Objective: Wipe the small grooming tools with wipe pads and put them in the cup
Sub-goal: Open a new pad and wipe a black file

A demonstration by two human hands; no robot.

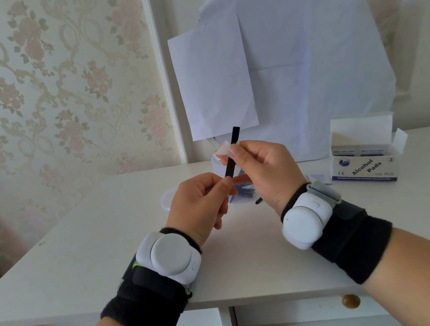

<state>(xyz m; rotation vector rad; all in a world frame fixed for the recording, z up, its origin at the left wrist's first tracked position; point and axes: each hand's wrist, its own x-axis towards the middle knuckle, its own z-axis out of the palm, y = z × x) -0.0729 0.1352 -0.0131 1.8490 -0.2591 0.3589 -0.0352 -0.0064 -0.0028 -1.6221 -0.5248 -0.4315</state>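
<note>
The head view looks down over a white tabletop (85, 239) set against floral wallpaper (26, 80). Toward the left of centre, the left hand (200, 204) is raised above the tabletop with its fingers curled, pinching the lower end of a slim black grooming tool (232, 154) between thumb and fingertips. The tool stands nearly upright, tilted a little to the right, its squared top showing against a sheet of white paper (214, 78) fixed to the wall behind. Just right of the tool, the right hand (262, 166) pinches a small white wipe pad (223, 150) folded against the tool's upper shaft, so the pad touches the tool a little below its top. Both wrists carry a black strap with a white rounded device (171, 257). Behind and below the hands, largely hidden by them, a clear plastic cup (166, 198) sits on the tabletop with some blue items (242, 189) showing beside it; what they are cannot be told. A thin dark piece (258, 200) lies on the tabletop just under the right wrist. Farther right, an open white box printed "Alcohol Pads" (363, 164) stands on the tabletop, its lid flap raised. At the lower right, a drawer front below the tabletop bears a round brown knob (350, 301).
</note>
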